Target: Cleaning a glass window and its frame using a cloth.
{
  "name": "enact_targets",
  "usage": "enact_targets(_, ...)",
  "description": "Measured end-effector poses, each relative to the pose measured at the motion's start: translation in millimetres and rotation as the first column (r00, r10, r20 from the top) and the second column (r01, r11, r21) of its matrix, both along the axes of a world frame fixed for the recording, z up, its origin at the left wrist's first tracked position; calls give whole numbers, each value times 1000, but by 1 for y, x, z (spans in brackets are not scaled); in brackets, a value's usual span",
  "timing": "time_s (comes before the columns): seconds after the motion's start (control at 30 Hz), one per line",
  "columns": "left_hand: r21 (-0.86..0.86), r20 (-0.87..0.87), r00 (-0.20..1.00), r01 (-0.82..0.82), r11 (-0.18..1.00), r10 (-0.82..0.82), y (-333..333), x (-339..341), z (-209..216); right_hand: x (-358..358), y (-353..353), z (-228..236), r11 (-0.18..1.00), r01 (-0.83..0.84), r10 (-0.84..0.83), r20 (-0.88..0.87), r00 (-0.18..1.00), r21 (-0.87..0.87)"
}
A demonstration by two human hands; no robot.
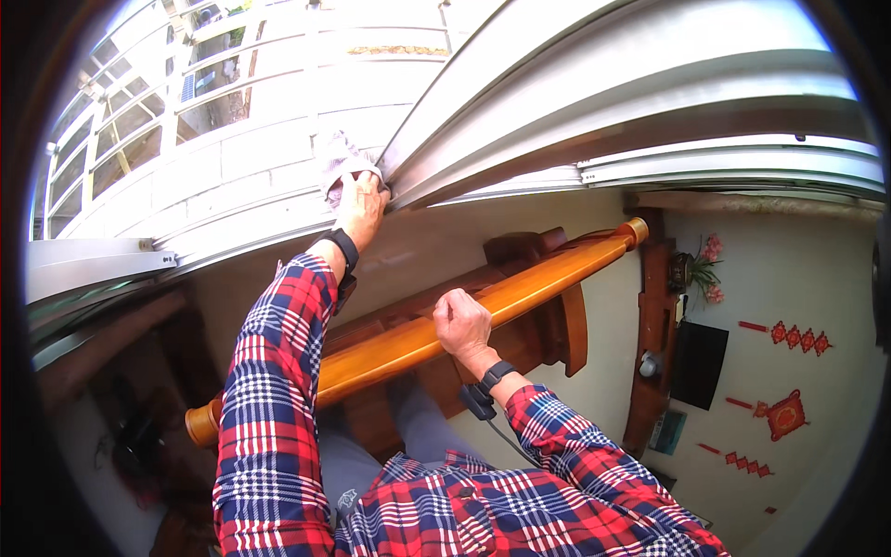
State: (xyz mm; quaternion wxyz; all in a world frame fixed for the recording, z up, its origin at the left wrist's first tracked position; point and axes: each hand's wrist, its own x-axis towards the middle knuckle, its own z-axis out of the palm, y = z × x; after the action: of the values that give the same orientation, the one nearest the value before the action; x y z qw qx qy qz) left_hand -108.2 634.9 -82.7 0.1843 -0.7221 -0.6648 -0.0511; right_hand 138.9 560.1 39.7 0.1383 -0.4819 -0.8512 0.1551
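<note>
My left hand (362, 209) reaches over the window ledge, its fingers closed on a pale cloth (342, 156). The cloth is bunched against the light sill (278, 204), right beside the lower end of the white window frame (520, 102). Glare washes out part of the cloth. Lower down, my right hand (462, 320) is closed over the glossy orange-brown wooden rail (548, 277) of a bench back. Its fingertips are curled out of sight. Each wrist wears a black band.
White metal railings (172, 102) stand outside at the upper left. A dark cable (510, 441) hangs from a small device at my right wrist. On the right are a black screen (699, 365), a plant with pink flowers (703, 269) and red hanging ornaments (784, 415).
</note>
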Motion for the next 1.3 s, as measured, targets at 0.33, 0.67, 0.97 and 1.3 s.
enact_targets(0.33, -332, 329, 929, -56, 942, 171, -9, -9, 33, 5, -6, 7, 999, 21, -21, 13, 1000, 28)
enact_targets(0.67, -147, 984, 63, -219, 965, 164, -58, -21, 9, 6, -5, 13, 997, 14, -10, -54, 998, 72)
enact_targets(0.97, -305, 835, -521, -171, 937, 176, -58, -14, 39, 8, -6, 15, 997, 0, 4, -60, 998, 75)
enact_targets(1.3, -175, 874, -483, -413, 894, -53, -51, -6, 76, 9, -8, 14, 998, -1, 3, -36, 999, 69)
